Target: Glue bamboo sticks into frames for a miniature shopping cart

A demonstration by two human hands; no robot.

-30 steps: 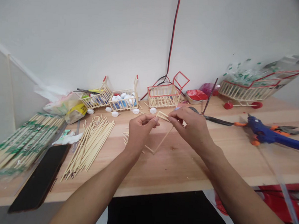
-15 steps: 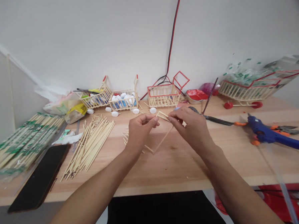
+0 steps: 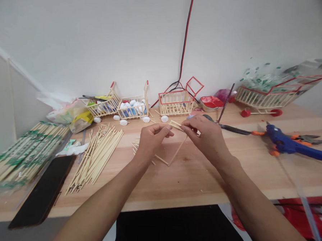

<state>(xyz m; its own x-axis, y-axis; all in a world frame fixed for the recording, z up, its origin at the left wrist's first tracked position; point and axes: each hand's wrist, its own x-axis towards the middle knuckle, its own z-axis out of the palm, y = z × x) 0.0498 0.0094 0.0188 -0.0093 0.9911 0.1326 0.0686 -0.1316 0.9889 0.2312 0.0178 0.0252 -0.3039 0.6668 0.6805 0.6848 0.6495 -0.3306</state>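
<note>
The right end of the stick frame point(image 3: 176, 124) was hidden by the right hand point(image 3: 200, 131), between whose thumb and fingers it was pinched above the table point(image 3: 190, 186); whether its left end was gripped by the left hand point(image 3: 153, 138), curled beside it, could not be told. Both forearms point(image 3: 119, 190) were stretched forward, angled inward. A white-wheeled cart point(image 3: 133, 116) was filled with white and blue pieces point(image 3: 134, 106); a larger cart point(image 3: 259, 99), with green-marked clear plastic point(image 3: 262, 84).

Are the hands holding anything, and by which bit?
The right hand pinches some thin sticks just behind the ends poking toward the left hand. Whether the left hand grips those ends too can't be told.
</note>
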